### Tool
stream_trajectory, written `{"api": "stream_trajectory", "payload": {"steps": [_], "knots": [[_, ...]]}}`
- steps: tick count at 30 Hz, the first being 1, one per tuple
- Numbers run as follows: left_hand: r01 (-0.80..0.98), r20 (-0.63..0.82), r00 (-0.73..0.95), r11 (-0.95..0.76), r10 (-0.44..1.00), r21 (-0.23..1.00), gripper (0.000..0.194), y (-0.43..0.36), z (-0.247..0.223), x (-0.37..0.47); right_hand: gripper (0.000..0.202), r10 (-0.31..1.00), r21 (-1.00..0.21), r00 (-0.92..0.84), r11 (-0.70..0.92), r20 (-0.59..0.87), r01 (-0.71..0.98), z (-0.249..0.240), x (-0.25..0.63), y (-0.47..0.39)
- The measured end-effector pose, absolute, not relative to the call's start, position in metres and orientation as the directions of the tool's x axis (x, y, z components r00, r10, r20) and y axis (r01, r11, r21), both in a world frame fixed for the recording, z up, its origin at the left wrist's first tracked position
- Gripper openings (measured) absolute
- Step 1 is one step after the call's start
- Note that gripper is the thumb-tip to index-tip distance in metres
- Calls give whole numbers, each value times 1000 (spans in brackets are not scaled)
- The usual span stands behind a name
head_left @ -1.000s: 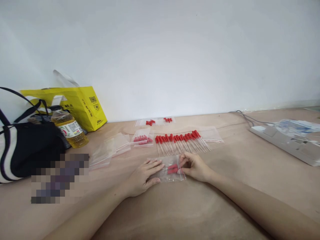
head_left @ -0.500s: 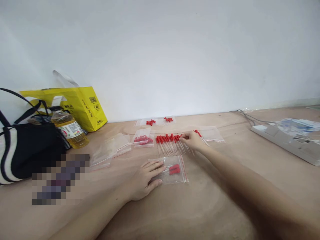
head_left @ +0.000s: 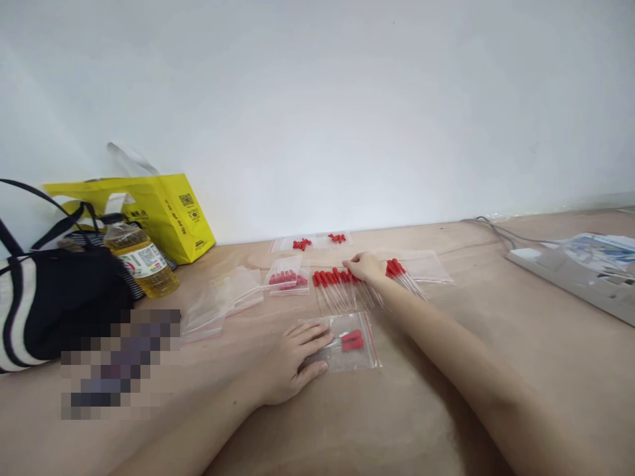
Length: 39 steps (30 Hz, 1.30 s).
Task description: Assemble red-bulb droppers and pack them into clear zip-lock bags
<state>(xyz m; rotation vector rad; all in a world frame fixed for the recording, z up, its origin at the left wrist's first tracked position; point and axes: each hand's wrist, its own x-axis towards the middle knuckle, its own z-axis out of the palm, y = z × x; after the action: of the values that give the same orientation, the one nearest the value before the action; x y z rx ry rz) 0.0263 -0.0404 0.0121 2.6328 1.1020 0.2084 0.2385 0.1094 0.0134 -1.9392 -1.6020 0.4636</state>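
My left hand (head_left: 297, 360) lies flat with spread fingers on the left part of a clear zip bag (head_left: 330, 363). Inside that bag are droppers with red bulbs (head_left: 352, 340); the fingers partly cover their stems. Beyond it, a row of droppers (head_left: 330, 279) with red rubber bulbs and thin clear stems lies on the table, stems toward me. At the row's middle, my right hand (head_left: 366, 268) pinches a dropper by its bulb, which the fingers mostly hide. More droppers (head_left: 394, 268) lie just right of this hand, over another clear bag (head_left: 429, 268).
Left of the row lie a bag of red-bulbed droppers (head_left: 284, 279) and overlapping clear bags (head_left: 218, 307). Further back sit bagged red pieces (head_left: 301, 244). A yellow bag (head_left: 193, 231), an oil bottle (head_left: 143, 261) and a black bag (head_left: 74, 304) stand left; a white device (head_left: 570, 277) lies right.
My right hand has shifted slightly left along the row, and more droppers show to its right. My left hand stays on the zip bag. The whole view has shifted a little.
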Motion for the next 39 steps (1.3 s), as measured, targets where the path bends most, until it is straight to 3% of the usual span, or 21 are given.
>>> {"api": "stream_trajectory", "payload": {"steps": [9, 12, 23, 29, 33, 36, 39], "knots": [[675, 31, 696, -668, 718, 313, 44, -39, 11, 27, 39, 960, -861, 202, 69, 195, 503, 14, 305, 52], [675, 48, 692, -669, 721, 312, 44, -38, 8, 27, 41, 973, -980, 187, 99, 132, 175, -1, 313, 26], [712, 35, 649, -624, 760, 321, 45, -39, 7, 32, 23, 972, -954, 139, -146, -187, -262, -11, 299, 1], [708, 44, 653, -631, 756, 317, 45, -38, 6, 32, 14, 966, -925, -6, -251, -260, -285, -13, 299, -12], [714, 30, 650, -623, 760, 319, 46, -38, 7, 31, 19, 945, -928, -245, -276, -215, -249, -10, 304, -22], [711, 38, 647, -621, 761, 329, 45, -38, 6, 31, 25, 900, -980, -418, -177, -125, -87, -9, 308, -24], [698, 69, 650, -630, 757, 341, 45, -38, 4, 31, 25, 883, -997, -469, 16, -21, 74, -12, 306, -23]]}}
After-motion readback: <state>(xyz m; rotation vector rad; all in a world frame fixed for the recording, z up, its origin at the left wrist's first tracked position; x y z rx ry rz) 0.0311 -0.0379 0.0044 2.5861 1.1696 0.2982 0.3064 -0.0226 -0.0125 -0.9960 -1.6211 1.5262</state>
